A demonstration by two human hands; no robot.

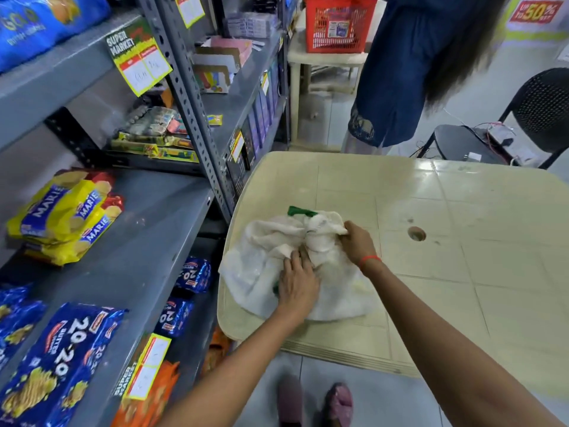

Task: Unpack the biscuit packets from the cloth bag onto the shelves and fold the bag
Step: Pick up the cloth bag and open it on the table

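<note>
Two slippered feet [317,402] stand on the tiled floor at the near edge, and both bare forearms reach out from there to the cream plastic desk [446,241]. On the desk's near left corner lies the white cloth bag [255,272], crumpled and bunched up in the middle, with a green handle [300,211] poking out at its far side. Left hand [297,283] is pressed flat on the cloth, fingers spread and pushing into the gathered folds. Right hand [357,243], a red thread [369,259] around its wrist, pinches the far right edge of the bag between thumb and fingers. Over on the left, the grey metal shelves [147,241] carry the biscuit packets: yellow Marie packets [66,214] stacked on the middle shelf, a big blue 20-20 butter cookie packet [61,362] on the near one, and smaller blue 20-20 packets [184,294] tucked on a lower shelf just beside the desk. Yellow supermarket price tags [140,61] hang off the shelf edges. At the far side, another person in a dark blue garment [409,66] stands beyond the desk, with a red basket [338,24] on a stool and a black chair [535,115] to the far right.
</note>
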